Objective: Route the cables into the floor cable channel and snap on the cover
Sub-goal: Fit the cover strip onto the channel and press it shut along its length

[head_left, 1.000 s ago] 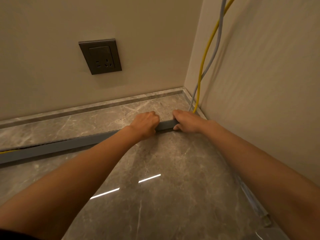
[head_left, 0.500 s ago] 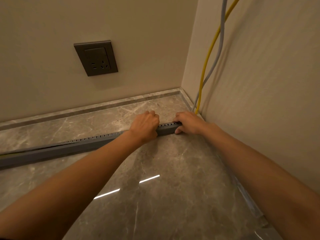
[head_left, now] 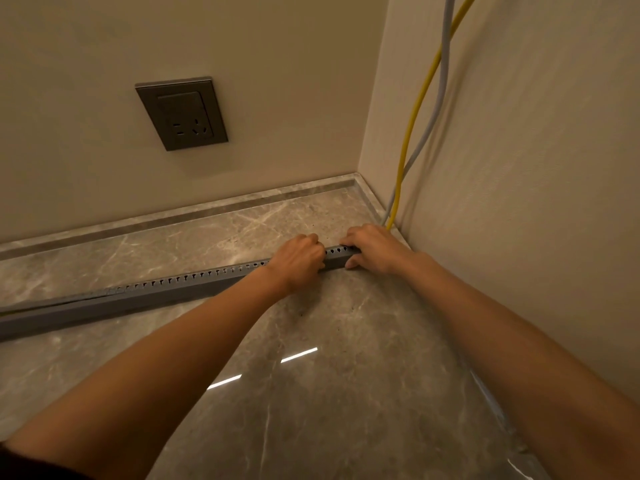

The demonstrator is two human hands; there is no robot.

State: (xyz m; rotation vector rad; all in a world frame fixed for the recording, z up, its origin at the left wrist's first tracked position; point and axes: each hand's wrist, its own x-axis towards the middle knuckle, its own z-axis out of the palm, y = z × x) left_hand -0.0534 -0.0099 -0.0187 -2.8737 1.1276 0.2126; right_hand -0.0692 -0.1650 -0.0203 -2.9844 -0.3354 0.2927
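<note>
A long grey cable channel (head_left: 180, 289) lies on the marble floor, running from the left edge toward the right wall. A row of small slots shows along its top edge from the middle to its right end. At its left part a grey cover strip (head_left: 69, 301) sits slightly raised. My left hand (head_left: 299, 263) is curled over the channel near its right end. My right hand (head_left: 375, 249) clasps the very end of the channel beside the wall. A yellow cable (head_left: 412, 123) and a grey cable (head_left: 440, 98) hang down the right wall and reach the floor behind my right hand.
A dark wall socket (head_left: 181, 114) is set in the back wall above the stone skirting (head_left: 173, 218). The right wall stands close beside my right arm. A clear plastic strip (head_left: 495, 407) lies along the foot of that wall.
The channel's top now shows a row of slots near my hands where a smooth cover showed a second ago. Both hands stay at the right end; the view shifted slightly.
</note>
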